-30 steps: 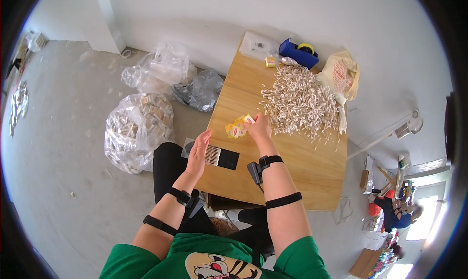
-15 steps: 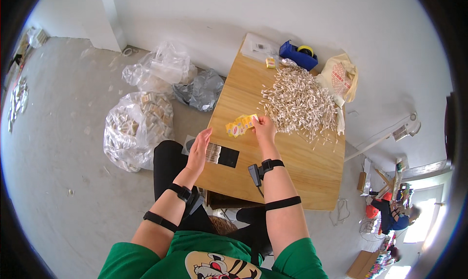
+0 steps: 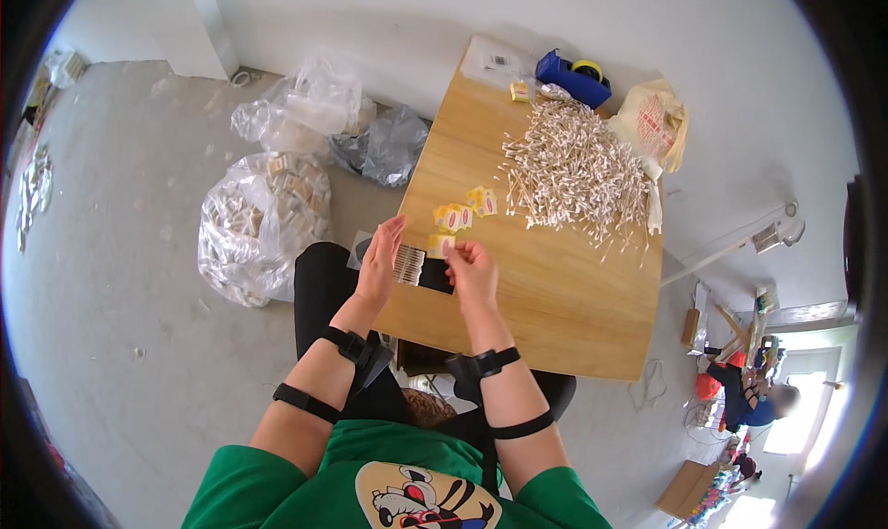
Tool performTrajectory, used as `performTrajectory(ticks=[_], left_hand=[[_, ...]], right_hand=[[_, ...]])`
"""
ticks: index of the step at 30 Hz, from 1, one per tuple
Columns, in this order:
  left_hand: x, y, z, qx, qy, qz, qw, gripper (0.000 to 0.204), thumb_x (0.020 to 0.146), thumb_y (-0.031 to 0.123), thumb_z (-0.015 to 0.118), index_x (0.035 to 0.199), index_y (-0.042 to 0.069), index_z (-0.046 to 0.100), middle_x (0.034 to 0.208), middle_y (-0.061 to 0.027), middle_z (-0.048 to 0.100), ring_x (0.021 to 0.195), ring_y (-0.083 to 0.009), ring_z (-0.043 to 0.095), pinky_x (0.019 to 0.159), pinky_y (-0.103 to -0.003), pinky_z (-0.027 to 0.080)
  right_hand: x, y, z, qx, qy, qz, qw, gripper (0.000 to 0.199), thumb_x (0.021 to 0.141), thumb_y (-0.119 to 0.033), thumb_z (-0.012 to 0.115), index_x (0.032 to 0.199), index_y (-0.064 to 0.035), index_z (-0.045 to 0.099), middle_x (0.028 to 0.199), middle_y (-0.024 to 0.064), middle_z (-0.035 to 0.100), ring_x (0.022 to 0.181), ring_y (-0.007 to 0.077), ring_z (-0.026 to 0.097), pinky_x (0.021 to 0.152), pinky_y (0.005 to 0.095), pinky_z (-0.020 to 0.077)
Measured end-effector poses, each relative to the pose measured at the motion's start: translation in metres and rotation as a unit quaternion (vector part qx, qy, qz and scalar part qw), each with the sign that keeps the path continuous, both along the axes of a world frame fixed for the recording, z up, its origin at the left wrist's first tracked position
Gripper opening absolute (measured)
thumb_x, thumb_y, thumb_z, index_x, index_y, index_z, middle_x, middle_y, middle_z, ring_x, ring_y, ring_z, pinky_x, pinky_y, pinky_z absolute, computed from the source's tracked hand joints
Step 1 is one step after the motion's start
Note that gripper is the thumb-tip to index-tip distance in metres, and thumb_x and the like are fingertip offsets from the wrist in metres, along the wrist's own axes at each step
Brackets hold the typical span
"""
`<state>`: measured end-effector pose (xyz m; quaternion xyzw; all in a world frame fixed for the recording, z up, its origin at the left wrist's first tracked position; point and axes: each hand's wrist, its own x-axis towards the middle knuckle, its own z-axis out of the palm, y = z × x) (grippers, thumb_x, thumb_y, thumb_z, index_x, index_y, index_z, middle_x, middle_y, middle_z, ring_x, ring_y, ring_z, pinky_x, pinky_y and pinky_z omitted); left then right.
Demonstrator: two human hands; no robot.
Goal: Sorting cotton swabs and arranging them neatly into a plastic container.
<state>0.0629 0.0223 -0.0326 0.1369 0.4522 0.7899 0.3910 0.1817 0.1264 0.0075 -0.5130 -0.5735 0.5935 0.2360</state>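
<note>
My left hand [image 3: 377, 268] is held on edge with its fingers stretched out, beside a neat row of cotton swabs [image 3: 408, 264]. The swabs lie side by side on a flat black pad [image 3: 438, 276] near the table's left edge. Between its thumb and fingers my right hand [image 3: 474, 272] pinches a small yellow-and-white label [image 3: 440, 246], just over the pad by the swabs. A few more such labels [image 3: 453, 217] lie on the wood beyond it, some overlapping. Farther right a big loose heap of cotton swabs [image 3: 578, 173] covers part of the table.
A blue tape dispenser [image 3: 573, 79], a small yellow box [image 3: 519, 92] and a beige cloth bag [image 3: 653, 127] surround the heap. Left of the wooden table [image 3: 518, 321] stand a clear sack of small packs [image 3: 264, 228] and a grey plastic bag [image 3: 393, 145]. Another person [image 3: 758, 404] sits far right.
My right hand has moved nearer, toward the black pad, with one label. The other labels it held now lie on the table. My left hand stays beside the swab row.
</note>
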Motion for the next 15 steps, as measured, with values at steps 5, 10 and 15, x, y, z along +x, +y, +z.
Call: performTrajectory(ticks=[5, 10, 15], left_hand=[[-0.001, 0.004, -0.007, 0.017, -0.016, -0.005, 1.000, 0.053, 0.108, 0.039, 0.027, 0.137, -0.003, 0.041, 0.141, -0.0124, 0.045, 0.136, -0.0220, 0.038, 0.118, -0.034, 0.024], [-0.002, 0.002, -0.006, 0.011, -0.009, 0.008, 1.000, 0.053, 0.108, 0.038, 0.027, 0.136, -0.003, 0.042, 0.140, -0.0123, 0.046, 0.136, -0.0214, 0.039, 0.118, -0.034, 0.025], [-0.004, 0.002, -0.010, 0.024, 0.000, -0.002, 1.000, 0.056, 0.107, 0.042, 0.029, 0.138, -0.003, 0.042, 0.142, -0.0115, 0.046, 0.136, -0.0209, 0.038, 0.117, -0.032, 0.026]], right_hand=[[-0.004, -0.031, -0.024, 0.184, -0.062, -0.001, 0.981, 0.020, 0.087, -0.016, 0.070, 0.095, -0.0019, 0.058, 0.069, 0.0096, 0.065, 0.060, 0.0223, 0.063, 0.057, 0.0360, 0.0492], [-0.011, -0.053, -0.009, 0.257, -0.124, 0.029, 0.958, 0.018, 0.089, -0.017, 0.068, 0.095, -0.0033, 0.058, 0.069, 0.0126, 0.066, 0.063, 0.0309, 0.064, 0.060, 0.0404, 0.0496], [-0.010, -0.060, -0.007, 0.281, -0.122, 0.038, 0.951, 0.016, 0.090, -0.017, 0.066, 0.094, -0.0040, 0.058, 0.070, 0.0127, 0.066, 0.064, 0.0308, 0.065, 0.060, 0.0408, 0.0498]])
